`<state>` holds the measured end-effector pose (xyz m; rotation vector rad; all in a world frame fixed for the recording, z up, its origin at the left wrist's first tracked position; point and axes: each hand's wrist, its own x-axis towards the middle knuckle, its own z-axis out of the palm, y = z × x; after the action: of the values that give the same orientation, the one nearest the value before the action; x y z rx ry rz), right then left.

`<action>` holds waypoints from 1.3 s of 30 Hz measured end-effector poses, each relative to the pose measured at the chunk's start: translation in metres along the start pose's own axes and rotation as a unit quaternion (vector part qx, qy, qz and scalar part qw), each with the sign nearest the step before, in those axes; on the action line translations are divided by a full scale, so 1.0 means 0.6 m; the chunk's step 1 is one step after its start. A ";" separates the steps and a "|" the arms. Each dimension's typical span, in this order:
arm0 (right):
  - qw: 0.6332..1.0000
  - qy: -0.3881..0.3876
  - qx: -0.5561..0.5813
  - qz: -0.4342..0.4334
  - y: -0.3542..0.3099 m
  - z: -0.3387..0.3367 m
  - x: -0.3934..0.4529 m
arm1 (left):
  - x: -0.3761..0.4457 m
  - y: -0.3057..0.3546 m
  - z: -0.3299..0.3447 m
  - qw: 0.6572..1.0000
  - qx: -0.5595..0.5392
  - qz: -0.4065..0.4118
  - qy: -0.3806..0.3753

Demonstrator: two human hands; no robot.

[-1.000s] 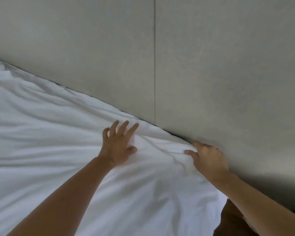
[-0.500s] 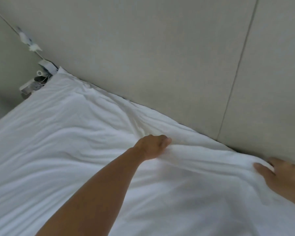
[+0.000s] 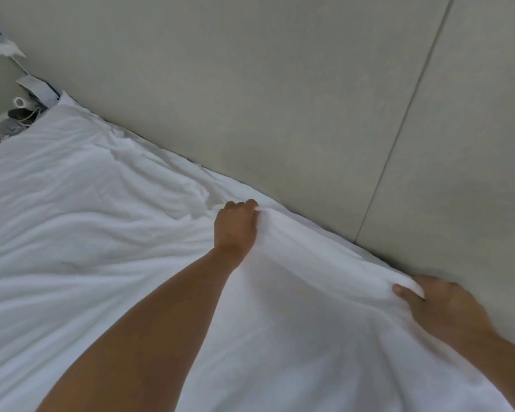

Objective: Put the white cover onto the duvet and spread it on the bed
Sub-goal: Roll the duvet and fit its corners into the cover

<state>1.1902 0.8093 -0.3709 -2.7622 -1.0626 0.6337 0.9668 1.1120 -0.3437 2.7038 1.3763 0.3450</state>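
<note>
Right hand (image 3: 446,310), nearest the camera: thumb on top of the white cover (image 3: 101,233), fingers curled behind its raised edge, so it pinches a bunched end of the fabric. This grip sits close against the wall (image 3: 280,99), with almost no gap past the knuckles.

Left hand (image 3: 235,227), farther out along the same edge: fingers clenched round a fold of the cover, knuckles up, forearm lying across the fabric below it.

Between the two grips the edge stands up as a taut ridge. Its long axis runs from the right fingers up and leftward to the left fingers, roughly parallel to the foot of the wall and just beside it (this is the relation the next pull depends on).

Beyond the left fingers, the cover lies slack and creased, running on toward its far corner (image 3: 63,99), which sits at the wall next to some clutter (image 3: 21,108) too small to identify. Everything on the near side of both hands is more white fabric, lying fairly flat over the bed.

Judgement: cover appears to be on the duvet already; the step in hand is spreading. The slack lies away from the left fingers, along the ridge line, so a pull along that axis would likely take it out. Left hand is the nearer one to the creases. Whether the edge is tucked behind the mattress cannot be told.
</note>
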 end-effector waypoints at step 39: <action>0.971 0.070 -0.105 -0.205 -0.323 0.187 0.005 | 0.081 -0.197 -0.003 0.952 -0.049 -0.288 -0.098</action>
<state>1.0256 0.9516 -0.4250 -2.5723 -1.6822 0.2790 0.9011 1.2207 -0.3553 2.0585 1.9211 0.0871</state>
